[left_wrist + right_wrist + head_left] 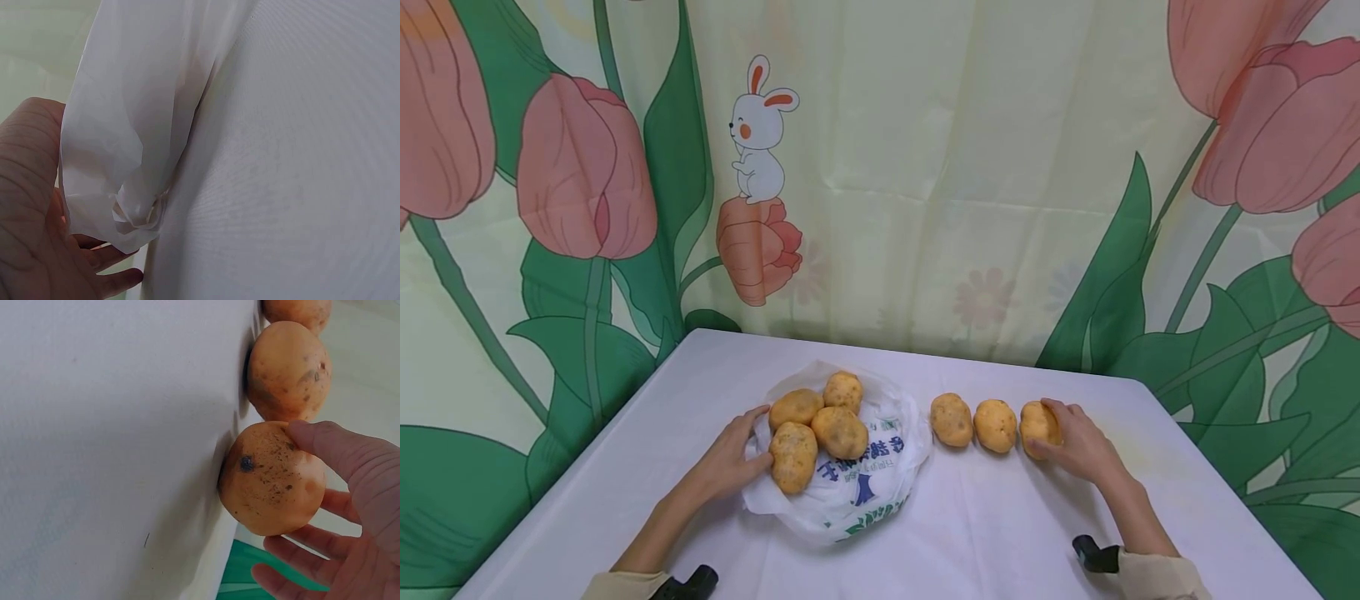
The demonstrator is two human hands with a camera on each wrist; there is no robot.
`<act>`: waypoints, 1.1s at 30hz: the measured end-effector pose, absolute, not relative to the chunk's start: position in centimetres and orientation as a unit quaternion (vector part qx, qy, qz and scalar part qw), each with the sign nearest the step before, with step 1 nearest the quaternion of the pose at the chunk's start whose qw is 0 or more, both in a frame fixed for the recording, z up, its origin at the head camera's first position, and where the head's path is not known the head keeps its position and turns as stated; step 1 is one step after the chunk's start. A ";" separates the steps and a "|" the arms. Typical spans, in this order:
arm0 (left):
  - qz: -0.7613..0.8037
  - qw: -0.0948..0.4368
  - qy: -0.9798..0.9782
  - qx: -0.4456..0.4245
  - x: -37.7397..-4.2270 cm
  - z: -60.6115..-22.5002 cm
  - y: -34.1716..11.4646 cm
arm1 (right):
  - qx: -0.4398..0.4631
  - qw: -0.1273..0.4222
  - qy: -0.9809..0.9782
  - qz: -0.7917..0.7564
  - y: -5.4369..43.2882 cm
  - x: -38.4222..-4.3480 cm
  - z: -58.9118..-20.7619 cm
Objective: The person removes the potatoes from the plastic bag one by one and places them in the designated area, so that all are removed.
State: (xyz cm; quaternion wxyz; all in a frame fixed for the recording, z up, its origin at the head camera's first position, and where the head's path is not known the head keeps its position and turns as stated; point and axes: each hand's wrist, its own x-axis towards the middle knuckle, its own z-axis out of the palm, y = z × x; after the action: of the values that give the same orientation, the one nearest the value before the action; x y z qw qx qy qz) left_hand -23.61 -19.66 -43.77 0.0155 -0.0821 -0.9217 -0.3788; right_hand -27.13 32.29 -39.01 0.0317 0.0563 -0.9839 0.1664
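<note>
My left hand (pixel 733 458) holds the left rim of a white plastic bag (pixel 887 492), its thumb close beside a potato (pixel 793 458). Several potatoes lie on this flattened bag, which has blue and green print. In the left wrist view, a crumpled fold of the bag (pixel 125 125) hides the thumb tip and parts of the fingers. My right hand (pixel 1082 442) grips the rightmost potato (pixel 272 481) of a row of three, thumb on its near side. That potato is at the tabletop, beside the middle potato (pixel 996 426). The row's left potato (pixel 951 419) sits near the bag's right edge.
A white cloth covers the table (pixel 1000 533). Behind it hangs a curtain (pixel 1000 167) printed with tulips and a rabbit. Each wrist wears a black camera mount, one by the left sleeve (pixel 625 586) and one by the right sleeve (pixel 1161 575).
</note>
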 end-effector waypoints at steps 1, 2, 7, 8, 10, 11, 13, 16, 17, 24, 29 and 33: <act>-0.379 0.015 -0.922 -0.081 -23.6 -43.7 -19.6 | 0.055 0.031 -0.984 0.166 32.3 -27.1 -39.0; -0.380 0.014 -0.922 -0.080 -23.6 -43.7 -19.6 | 0.054 0.030 -0.984 0.166 32.3 -27.1 -39.1; -0.379 0.015 -0.922 -0.079 -23.6 -43.7 -19.6 | 0.054 0.035 -0.984 0.167 32.3 -27.0 -39.3; -0.378 0.015 -0.922 -0.080 -23.7 -43.7 -19.6 | 0.056 0.038 -0.984 0.166 32.3 -27.0 -39.3; -0.378 0.017 -0.922 -0.082 -23.7 -43.7 -19.6 | 0.057 0.039 -0.984 0.164 32.3 -26.9 -39.3; -0.378 0.018 -0.922 -0.084 -23.7 -43.7 -19.7 | 0.057 0.038 -0.984 0.162 32.3 -26.9 -39.4; -0.377 0.019 -0.922 -0.086 -23.7 -43.7 -19.7 | 0.057 0.038 -0.985 0.160 32.4 -26.9 -39.6; -0.376 0.019 -0.923 -0.086 -23.6 -43.7 -19.7 | 0.053 0.032 -0.985 0.160 32.4 -26.9 -39.6; -0.375 0.019 -0.923 -0.087 -23.6 -43.7 -19.7 | 0.053 0.033 -0.985 0.161 32.4 -26.9 -39.6; -0.376 0.020 -0.922 -0.088 -23.6 -43.7 -19.7 | 0.053 0.038 -0.985 0.160 32.2 -26.9 -39.7; -0.376 0.020 -0.922 -0.086 -23.6 -43.7 -19.7 | 0.063 0.053 -0.982 0.167 31.8 -26.7 -40.0; -0.378 0.020 -0.922 -0.085 -23.6 -43.7 -19.7 | 0.079 0.075 -0.978 0.179 31.1 -26.4 -40.0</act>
State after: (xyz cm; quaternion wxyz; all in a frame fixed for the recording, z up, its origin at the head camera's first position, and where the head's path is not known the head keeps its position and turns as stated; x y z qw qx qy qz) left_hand -23.56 -19.65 -43.70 0.0199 -0.0853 -0.9217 -0.3778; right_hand -26.36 31.09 -39.96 0.0752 0.0785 -0.9779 0.1785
